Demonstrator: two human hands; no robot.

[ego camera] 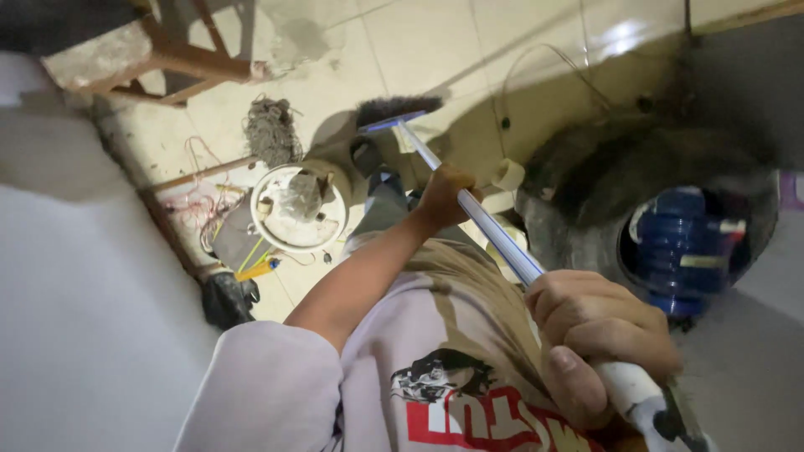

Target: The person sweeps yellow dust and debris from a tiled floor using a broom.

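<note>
Pale glazed tiles make up the floor [435, 50], and a broom [469, 205] with a light blue-white handle reaches down to it from the person's two hands. The left hand [445, 194] is closed around the middle of the handle; the right hand [599, 335] is wrapped fully around the upper end, thumb pressed along the shaft. The dark bristle head [394, 109] rests on the tiles near the middle of the floor.

As for progress, the sweeping looks unfinished: a grey tangle of fibres [272, 130] lies on the floor just left of the bristles, and thin red and yellow wires [209, 209] are scattered further left, near a wooden stick. A round white dish-shaped object [297, 209] with debris in it sits on the floor beside the person's legs, and a black lump [226, 297] lies near it. No gathered pile is visible.

At the right edge, a blue ribbed plastic bottle [678, 247] with a white band label sits inside a dark round opening. A wooden stool frame [167, 54] stands at the floor's far left corner.
</note>
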